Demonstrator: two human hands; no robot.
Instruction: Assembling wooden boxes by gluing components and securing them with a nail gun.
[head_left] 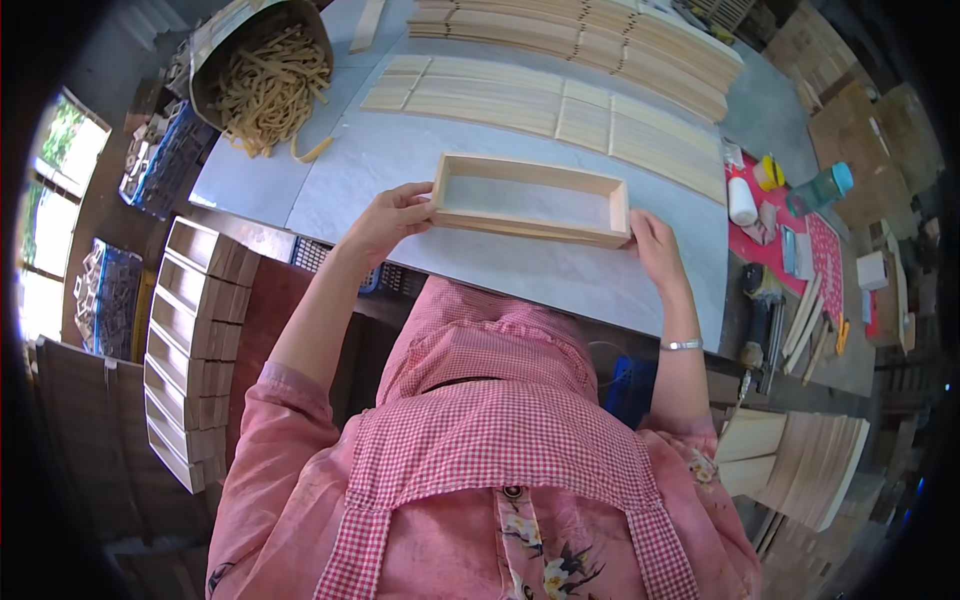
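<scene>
A long, shallow wooden frame point(530, 228) of pale wood is held level over the near part of the light table point(370, 160). The table top shows through its middle. My left hand point(388, 222) grips its left end, thumb and fingers closed on the corner. At the opposite end, my right hand point(655, 245) is closed on the right corner, its fingertips partly hidden behind the wood. Beyond the frame lies a flat panel of pale slats point(480, 100) with thin cross strips.
A large stack of slatted panels point(590, 40) is at the back. A bag of tan strips point(275, 85) lies at the far left. Several finished-looking wooden boxes point(190, 340) are stacked to my left. A teal bottle point(815, 190) and white bottle point(741, 200) stand on a red cloth at right.
</scene>
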